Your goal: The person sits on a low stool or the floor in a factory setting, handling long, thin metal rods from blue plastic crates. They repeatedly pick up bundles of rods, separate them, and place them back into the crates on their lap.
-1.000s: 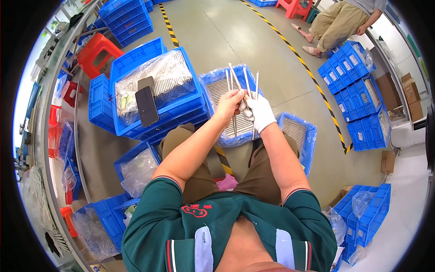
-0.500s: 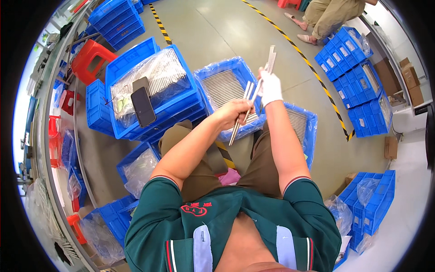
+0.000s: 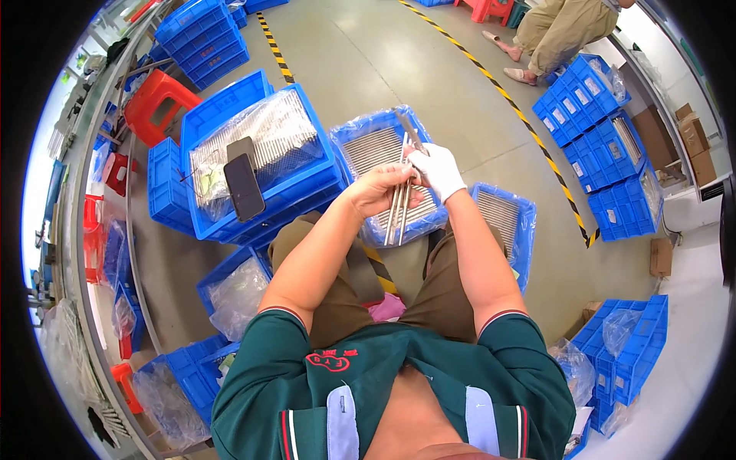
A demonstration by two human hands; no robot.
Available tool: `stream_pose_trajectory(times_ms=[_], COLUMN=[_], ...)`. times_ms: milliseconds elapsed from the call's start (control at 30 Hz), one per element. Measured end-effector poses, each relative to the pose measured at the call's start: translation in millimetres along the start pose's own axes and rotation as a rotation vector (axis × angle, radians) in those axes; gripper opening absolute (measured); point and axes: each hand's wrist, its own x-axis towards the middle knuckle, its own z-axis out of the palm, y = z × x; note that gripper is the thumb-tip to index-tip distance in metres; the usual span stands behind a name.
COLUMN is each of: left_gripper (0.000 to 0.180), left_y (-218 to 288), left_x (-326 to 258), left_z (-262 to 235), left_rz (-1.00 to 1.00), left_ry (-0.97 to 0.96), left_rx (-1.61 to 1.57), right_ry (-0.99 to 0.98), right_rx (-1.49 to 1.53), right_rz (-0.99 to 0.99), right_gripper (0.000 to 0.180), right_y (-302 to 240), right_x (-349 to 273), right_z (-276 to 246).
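Note:
My bare left hand (image 3: 379, 191) is closed round several thin metal rods (image 3: 397, 216), which slant down below its fingers. Close against it on the right is my right hand (image 3: 440, 170) in a white glove, gripping metal rods (image 3: 409, 129) that stick up past its fingers. Both hands meet above a blue bin (image 3: 420, 230) lined with clear plastic, where many similar rods lie in rows. To the right, partly behind my forearm, a second lined blue bin (image 3: 527, 238) holds more rods.
At left, stacked blue crates (image 3: 303, 207) carry plastic-covered rods and a dark phone (image 3: 244, 188). A red stool (image 3: 159, 107) stands beyond. More crates (image 3: 613, 153) line the right wall, near a seated person's legs (image 3: 556, 34). Yellow-black tape (image 3: 498, 88) marks the floor.
My gloved right hand has come left and down to meet my left hand. Its rods have dropped lower and now lean left. My left hand has shifted slightly left.

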Motion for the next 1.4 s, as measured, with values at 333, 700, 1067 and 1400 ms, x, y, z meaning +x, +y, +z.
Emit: stream_pose_trajectory(times_ms=[333, 700, 1067, 1400], left_gripper=[0.021, 0.022, 0.025, 0.018], left_y=[4, 35, -4, 15], left_x=[1, 6, 17, 18], left_z=[1, -15, 17, 3], left_rz=[0.219, 0.618, 0.341, 0.338], left_ry=[0.338, 0.580, 0.440, 0.602], left_rx=[0.210, -0.035, 0.111, 0.143], right_ry=[0.121, -0.183, 0.040, -0.205], right_rx=[-0.304, 0.099, 0.239, 0.378], right_rz=[-0.126, 0.071, -0.082, 0.222], right_gripper=[0.035, 0.017, 0.020, 0.022], right_y=[29, -4, 7, -3], right_x=[22, -29, -18, -19], right_z=[-7, 2, 17, 9])
